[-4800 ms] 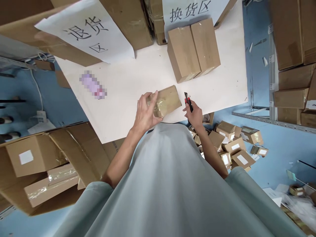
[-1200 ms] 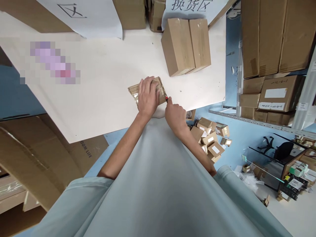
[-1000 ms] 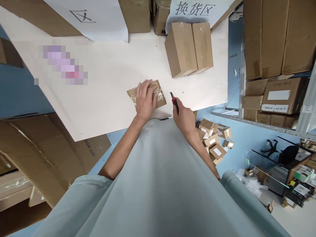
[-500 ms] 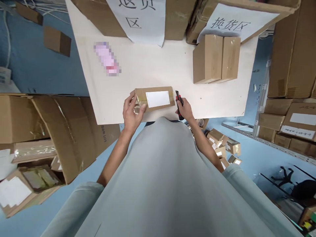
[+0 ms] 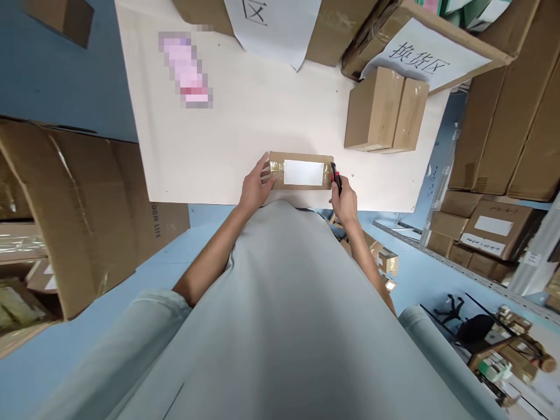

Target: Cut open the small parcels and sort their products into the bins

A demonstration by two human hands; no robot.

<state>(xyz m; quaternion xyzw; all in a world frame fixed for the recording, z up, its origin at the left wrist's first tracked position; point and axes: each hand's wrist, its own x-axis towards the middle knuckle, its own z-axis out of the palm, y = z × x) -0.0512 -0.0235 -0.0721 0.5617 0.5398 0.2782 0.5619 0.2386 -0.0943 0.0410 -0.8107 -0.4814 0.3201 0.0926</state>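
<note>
A small taped cardboard box [image 5: 301,183] with a white label on top lies near the front edge of the white table [image 5: 245,125]. My left hand [image 5: 256,182] grips its left end, fingers behind and thumb at the front corner. A black and red utility knife [image 5: 336,178] is held in my right hand [image 5: 345,197], its tip at the box's taped right end. Whether the blade cuts into the tape cannot be made out.
Two plain cardboard boxes [image 5: 385,111] stand at the table's back right, before a large carton with a handwritten sheet [image 5: 420,58]. A blurred pink item [image 5: 186,70] lies at the back left. A big open carton [image 5: 87,216] stands left of the table.
The knife has come up against the box's right end; before, a small gap lay between them. The box now lies straighter, and the whole view has shifted.
</note>
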